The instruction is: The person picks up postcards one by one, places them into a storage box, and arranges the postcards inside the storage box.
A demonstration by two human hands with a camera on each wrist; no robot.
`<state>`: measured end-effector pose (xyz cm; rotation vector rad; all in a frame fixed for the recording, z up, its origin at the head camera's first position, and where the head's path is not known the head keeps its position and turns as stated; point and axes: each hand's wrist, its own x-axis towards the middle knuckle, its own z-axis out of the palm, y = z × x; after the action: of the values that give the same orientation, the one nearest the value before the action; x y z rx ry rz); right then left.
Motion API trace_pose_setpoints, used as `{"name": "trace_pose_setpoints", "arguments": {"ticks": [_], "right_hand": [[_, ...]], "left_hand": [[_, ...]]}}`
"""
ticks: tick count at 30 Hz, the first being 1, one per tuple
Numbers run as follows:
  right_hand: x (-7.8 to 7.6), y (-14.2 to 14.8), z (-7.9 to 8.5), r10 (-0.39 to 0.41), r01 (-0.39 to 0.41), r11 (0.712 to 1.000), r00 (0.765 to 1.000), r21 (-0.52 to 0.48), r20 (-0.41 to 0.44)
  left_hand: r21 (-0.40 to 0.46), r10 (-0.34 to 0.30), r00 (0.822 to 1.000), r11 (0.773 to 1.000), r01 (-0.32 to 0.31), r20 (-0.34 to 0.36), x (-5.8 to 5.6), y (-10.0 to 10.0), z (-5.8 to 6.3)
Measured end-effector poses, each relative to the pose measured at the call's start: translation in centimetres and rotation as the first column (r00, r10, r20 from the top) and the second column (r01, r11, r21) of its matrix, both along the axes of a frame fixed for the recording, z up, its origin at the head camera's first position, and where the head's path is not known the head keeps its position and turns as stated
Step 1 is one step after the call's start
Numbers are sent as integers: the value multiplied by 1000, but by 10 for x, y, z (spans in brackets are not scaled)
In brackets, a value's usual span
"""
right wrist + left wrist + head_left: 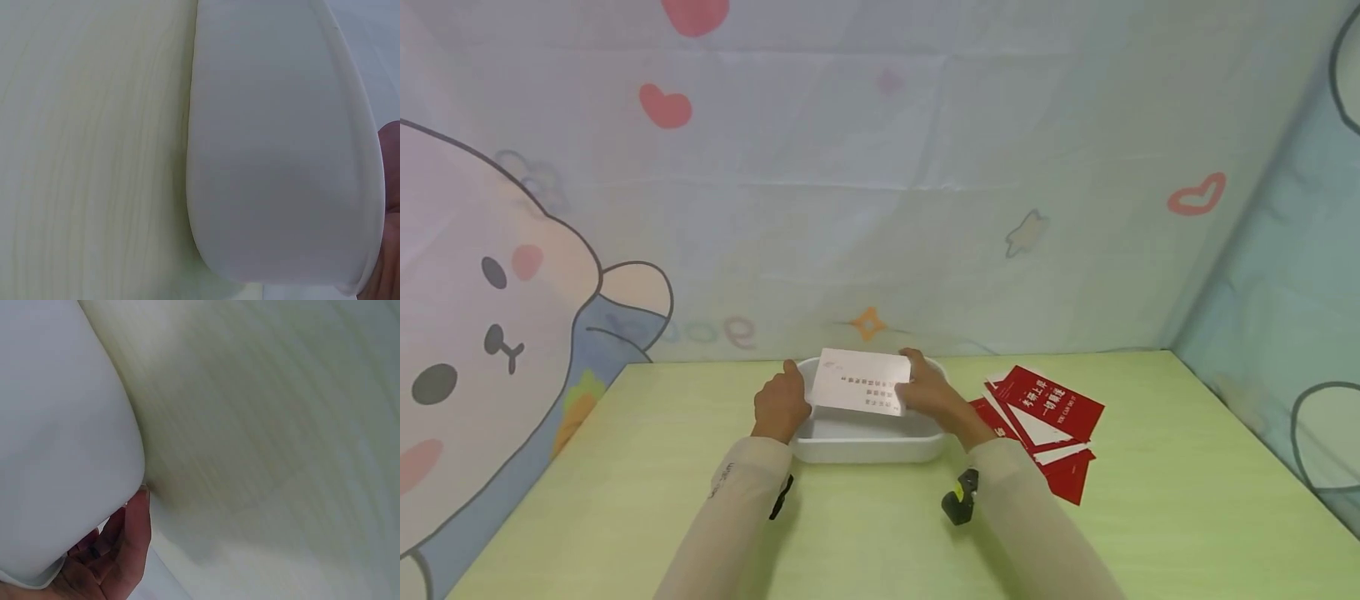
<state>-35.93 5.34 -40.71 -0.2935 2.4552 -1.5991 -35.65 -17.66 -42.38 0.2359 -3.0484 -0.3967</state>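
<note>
A white plastic tub [868, 451] stands on the table in the middle of the head view. My left hand [781, 402] grips its left side; in the left wrist view, the fingers [137, 534] curl against the tub wall [69, 425] beneath the rim. Over the tub, my right hand [928, 387] pinches a white card [859, 381] by its right edge, thumb on the printed face. Dark lines of text show on that face, tilted toward the head camera. The right wrist view has only part of the right hand [389, 212], behind the tub wall [281, 156].
Several red and white cards [1052, 404] lie fanned in an overlapping pile right of the tub, partly behind the right forearm. The pale green table [647, 500] ends at a printed cloth backdrop [820, 225]. Dark wrist cameras [958, 500] hang below the sleeves.
</note>
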Motion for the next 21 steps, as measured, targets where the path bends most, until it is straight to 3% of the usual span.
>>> {"name": "trace_pose_setpoints", "arguments": {"ticks": [7,17,18,21], "right_hand": [[2,-3,0,-46,44,991,999,129,10],[-1,-8,-7,34,-22,976,998,217,-52],[-1,-9,-8,38,-23,972,998,235,-59],[-3,-9,-14,58,-29,950,995,311,-83]], "left_hand": [[9,8,1000,1000,-8,19,1,1,2],[-10,20,1000,1000,-20,5,-1,1,0],[0,26,999,1000,-26,27,3,3,6],[-5,26,999,1000,-26,38,2,2,3]]}}
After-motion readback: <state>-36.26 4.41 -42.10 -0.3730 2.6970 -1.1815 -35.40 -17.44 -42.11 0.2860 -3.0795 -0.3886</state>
